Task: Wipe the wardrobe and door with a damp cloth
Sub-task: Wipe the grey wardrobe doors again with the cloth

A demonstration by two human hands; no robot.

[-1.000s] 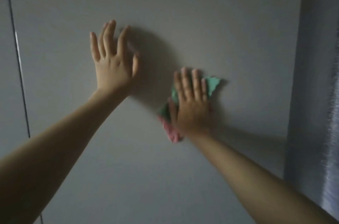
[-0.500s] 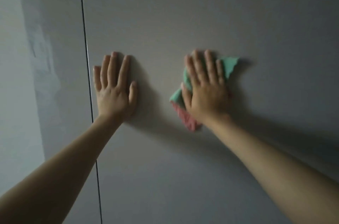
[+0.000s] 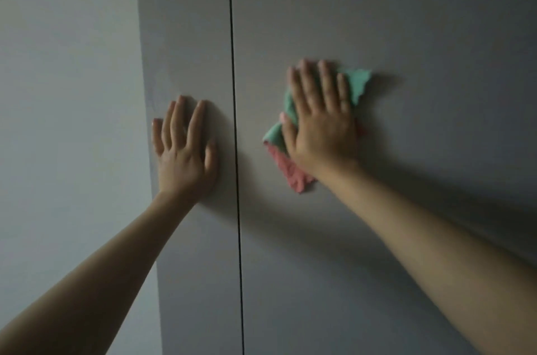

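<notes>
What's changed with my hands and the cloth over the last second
The left hand, lifted with fingers spread a second ago, now presses flat on the narrow panel left of the seam. The view swung left, bringing the seam and wall in. Unchanged: the right hand presses the green-and-pink cloth flat on the wide panel.

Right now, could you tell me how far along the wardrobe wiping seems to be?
Nothing shows as finished: no wet streaks are visible on the grey panels. In hand: the right hand presses the green-and-pink cloth flat on the right-hand panel, while the left hand rests flat on the narrow panel. The door is out of view.
</notes>
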